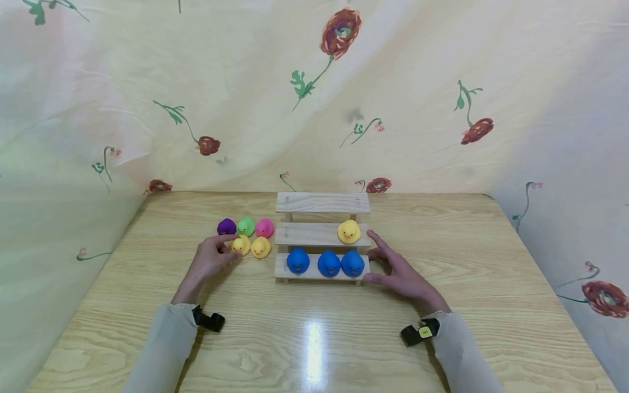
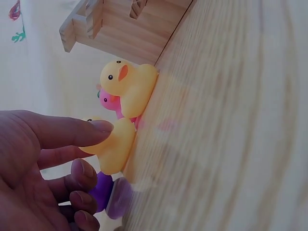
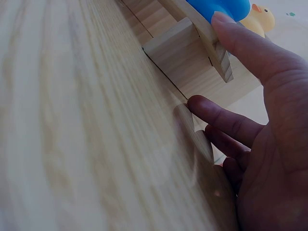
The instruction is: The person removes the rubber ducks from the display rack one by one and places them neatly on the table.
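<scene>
On the left of the table, my left hand point(image 1: 212, 257) pinches a yellow rubber duck point(image 1: 240, 246) between thumb and forefinger. The left wrist view shows that duck point(image 2: 117, 148) on the wood, with the other fingers curled below. A second yellow duck point(image 1: 260, 248) sits just right of it. My right hand point(image 1: 402, 274) is spread around the right end of a three-step wooden stand point(image 1: 314, 234); its thumb is at the bottom step's edge point(image 3: 222, 62). Three blue ducks point(image 1: 328, 264) stand on the bottom step and one yellow duck point(image 1: 349, 232) on the middle step's right end.
Purple point(image 1: 226, 226), green point(image 1: 245, 226) and pink point(image 1: 264, 228) ducks form a row behind the two loose yellow ones. A floral cloth point(image 1: 255, 98) hangs behind the wooden table point(image 1: 275, 338). The stand's top step point(image 1: 322, 202) is nearest the cloth.
</scene>
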The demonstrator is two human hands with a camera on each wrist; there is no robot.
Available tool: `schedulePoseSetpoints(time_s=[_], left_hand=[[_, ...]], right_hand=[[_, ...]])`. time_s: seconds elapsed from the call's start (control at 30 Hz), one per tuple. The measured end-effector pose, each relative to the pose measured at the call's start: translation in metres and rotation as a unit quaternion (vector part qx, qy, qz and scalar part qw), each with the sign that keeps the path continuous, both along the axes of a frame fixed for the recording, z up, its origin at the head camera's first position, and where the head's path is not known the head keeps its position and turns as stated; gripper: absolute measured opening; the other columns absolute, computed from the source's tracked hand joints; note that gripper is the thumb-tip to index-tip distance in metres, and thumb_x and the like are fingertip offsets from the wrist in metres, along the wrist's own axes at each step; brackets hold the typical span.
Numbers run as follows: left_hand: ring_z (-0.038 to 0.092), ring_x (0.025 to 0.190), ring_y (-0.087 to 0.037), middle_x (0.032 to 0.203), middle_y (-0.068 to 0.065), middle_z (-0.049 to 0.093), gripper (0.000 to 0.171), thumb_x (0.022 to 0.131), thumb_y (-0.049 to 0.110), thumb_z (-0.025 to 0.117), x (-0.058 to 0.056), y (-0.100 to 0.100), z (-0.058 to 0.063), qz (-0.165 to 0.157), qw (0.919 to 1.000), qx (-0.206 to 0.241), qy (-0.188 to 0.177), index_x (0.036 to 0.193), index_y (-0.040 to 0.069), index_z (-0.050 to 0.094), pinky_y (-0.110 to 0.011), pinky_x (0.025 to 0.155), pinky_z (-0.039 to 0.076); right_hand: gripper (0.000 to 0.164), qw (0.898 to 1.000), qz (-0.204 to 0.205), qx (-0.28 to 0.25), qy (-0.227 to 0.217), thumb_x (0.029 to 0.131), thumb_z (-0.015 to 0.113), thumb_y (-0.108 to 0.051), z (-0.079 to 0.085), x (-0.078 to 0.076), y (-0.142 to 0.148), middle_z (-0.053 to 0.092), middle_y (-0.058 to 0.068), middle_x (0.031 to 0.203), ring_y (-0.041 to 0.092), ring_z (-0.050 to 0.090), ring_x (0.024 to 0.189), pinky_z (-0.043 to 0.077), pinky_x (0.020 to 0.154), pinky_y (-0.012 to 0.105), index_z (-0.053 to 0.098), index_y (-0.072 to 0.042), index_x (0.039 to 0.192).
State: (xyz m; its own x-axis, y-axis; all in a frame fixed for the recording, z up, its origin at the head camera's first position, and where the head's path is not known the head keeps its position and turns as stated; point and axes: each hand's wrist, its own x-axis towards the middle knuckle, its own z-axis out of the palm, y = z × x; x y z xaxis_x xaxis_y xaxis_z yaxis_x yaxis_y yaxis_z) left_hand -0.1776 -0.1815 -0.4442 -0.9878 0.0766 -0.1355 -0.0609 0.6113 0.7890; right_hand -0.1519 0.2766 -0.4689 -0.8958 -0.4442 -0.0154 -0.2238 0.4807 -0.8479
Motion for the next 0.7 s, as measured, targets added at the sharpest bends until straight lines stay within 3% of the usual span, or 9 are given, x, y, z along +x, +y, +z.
schedulePoseSetpoints(time_s=[0.2, 0.43, 0.7], left_hand=[[0.044, 0.056, -0.01, 0.065, 0.001, 0.049, 0.05, 0.088, 0.007, 0.073, 0.001, 0.001, 0.002, -0.003, 1.0, -0.001, 0.006, 0.134, -0.005, 0.059, -0.022, 0.049, 0.036], [0.048, 0.056, -0.011, 0.067, -0.001, 0.052, 0.051, 0.087, 0.012, 0.075, 0.004, 0.002, 0.009, 0.014, 0.9998, -0.008, 0.009, 0.135, 0.001, 0.06, -0.023, 0.048, 0.039], [0.044, 0.057, -0.01, 0.069, -0.003, 0.051, 0.047, 0.088, 0.012, 0.075, 0.011, 0.009, 0.028, 0.011, 0.9975, -0.006, 0.07, 0.131, -0.001, 0.063, -0.023, 0.048, 0.036]], right_hand=[[0.092, 1.0, -0.004, 0.0, -0.006, 0.093, 0.071, -0.025, 0.002, 0.001, 0.0, 0.059, 0.017, 0.136, 0.039, 0.052, 0.13, 0.029, 0.114, 0.068, 0.01, -0.039, 0.16], [0.094, 1.0, 0.0, -0.008, -0.004, 0.092, 0.072, -0.024, 0.002, 0.002, 0.0, 0.059, 0.017, 0.135, 0.038, 0.053, 0.13, 0.028, 0.114, 0.068, 0.009, -0.04, 0.16], [0.093, 1.0, 0.002, -0.008, -0.002, 0.093, 0.072, -0.025, 0.001, 0.0, 0.001, 0.059, 0.017, 0.135, 0.038, 0.052, 0.129, 0.029, 0.113, 0.067, 0.01, -0.038, 0.16]])
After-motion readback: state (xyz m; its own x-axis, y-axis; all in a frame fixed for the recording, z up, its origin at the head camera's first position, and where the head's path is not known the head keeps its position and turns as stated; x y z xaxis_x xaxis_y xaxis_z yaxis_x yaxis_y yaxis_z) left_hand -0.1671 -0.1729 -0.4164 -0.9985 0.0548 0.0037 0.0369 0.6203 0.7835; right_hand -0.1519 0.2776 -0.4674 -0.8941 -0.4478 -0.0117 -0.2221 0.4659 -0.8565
